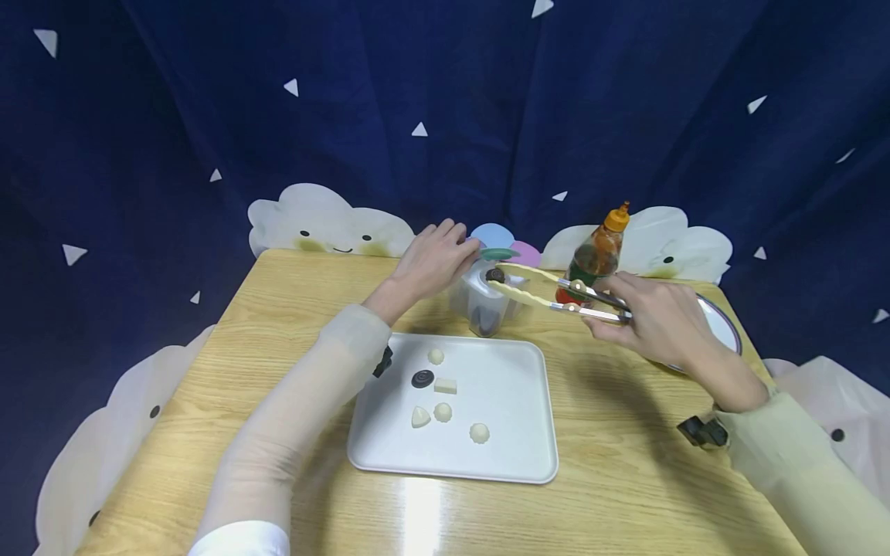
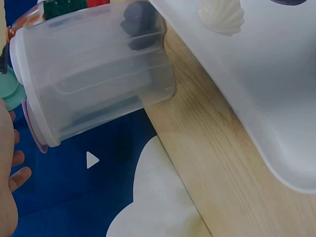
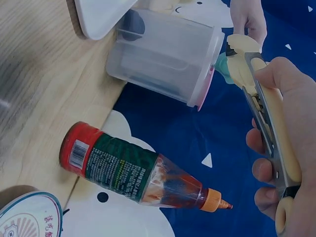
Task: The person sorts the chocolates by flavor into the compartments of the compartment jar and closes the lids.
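My right hand [image 1: 657, 320] grips a pair of tongs [image 3: 266, 118] with cream tips and metal arms. Between the tips is a small dark piece [image 1: 494, 275], over the mouth of a clear plastic container [image 2: 94, 74] with coloured lids. More dark pieces [image 2: 139, 24] lie at the container's bottom. My left hand [image 1: 439, 255] is at the container's top, pinching the edge of its raised green lid [image 1: 499, 253]; the thumb is mostly hidden. In front of the container, a white tray [image 1: 514, 386] carries several cream-coloured pieces [image 1: 443, 412] and a dark oval piece [image 1: 422, 378].
Behind the tongs stands a sauce bottle [image 3: 123, 165] with a green label and orange nozzle. A round, dark-rimmed plate [image 1: 719, 324] lies at the right edge, partly behind my right hand. The wooden table [image 1: 612, 463] ends at a dark blue curtain [image 1: 417, 69] with cloud shapes.
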The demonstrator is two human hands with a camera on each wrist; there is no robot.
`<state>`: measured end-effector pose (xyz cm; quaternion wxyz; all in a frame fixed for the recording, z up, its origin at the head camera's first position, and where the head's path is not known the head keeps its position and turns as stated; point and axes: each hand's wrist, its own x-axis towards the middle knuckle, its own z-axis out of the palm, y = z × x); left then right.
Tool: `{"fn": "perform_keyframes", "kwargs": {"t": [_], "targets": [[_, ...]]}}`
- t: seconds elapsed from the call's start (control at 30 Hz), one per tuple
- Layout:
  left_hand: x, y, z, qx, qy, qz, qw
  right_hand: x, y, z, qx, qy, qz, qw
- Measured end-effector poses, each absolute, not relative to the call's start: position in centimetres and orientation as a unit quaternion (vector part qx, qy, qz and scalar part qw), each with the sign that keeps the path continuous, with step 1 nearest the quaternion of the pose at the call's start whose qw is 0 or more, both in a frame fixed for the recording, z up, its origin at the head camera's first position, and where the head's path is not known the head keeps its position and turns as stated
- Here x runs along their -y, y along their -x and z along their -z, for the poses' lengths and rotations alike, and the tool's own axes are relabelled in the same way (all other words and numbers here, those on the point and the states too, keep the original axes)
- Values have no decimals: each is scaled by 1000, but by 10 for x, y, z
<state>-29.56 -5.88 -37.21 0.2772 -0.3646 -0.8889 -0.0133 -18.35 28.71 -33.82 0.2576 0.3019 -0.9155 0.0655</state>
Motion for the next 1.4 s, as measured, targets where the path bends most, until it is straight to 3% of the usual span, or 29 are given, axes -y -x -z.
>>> {"fn": "perform_keyframes", "kwargs": {"t": [0.7, 0.93, 1.4], "targets": [[61, 297, 371, 887, 379, 23, 261, -289, 183, 332, 935, -273, -54, 221], [63, 297, 371, 888, 381, 28, 258, -281, 170, 340, 913, -319, -43, 252], [64, 298, 369, 886, 386, 35, 255, -250, 161, 381, 897, -400, -36, 186]]}}
